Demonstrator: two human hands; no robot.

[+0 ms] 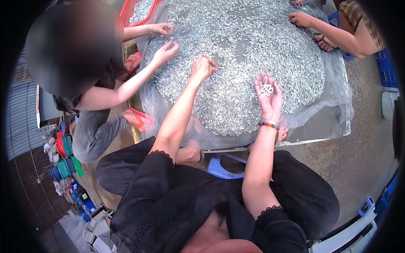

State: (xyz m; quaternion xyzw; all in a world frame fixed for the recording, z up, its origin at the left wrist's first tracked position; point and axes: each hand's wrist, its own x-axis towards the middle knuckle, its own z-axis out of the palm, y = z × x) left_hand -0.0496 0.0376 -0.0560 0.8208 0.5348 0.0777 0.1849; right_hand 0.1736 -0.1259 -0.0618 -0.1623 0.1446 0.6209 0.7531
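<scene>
A wide heap of small, pale silver, curved pieces (228, 109), some S-shaped like little hooks, covers the low table in front of me. Over the heap's left part, my left hand (204, 67) has its fingers bent together, tips down near the pieces. Whatever they pinch is too small to make out. My right hand (270, 95) is turned palm up above the heap's right side, fingers curled slightly. Several whitish S-shaped pieces (266, 88) lie cupped in it. A bead bracelet (269, 125) circles that wrist.
A co-worker at left reaches both hands (166, 52) over the heap; another person's hand (300, 19) touches its far right. Clear plastic sheeting (303, 116) lies under the pieces. A red basket (148, 14) holds more at the far left. A blue stool (219, 168) stands between my knees.
</scene>
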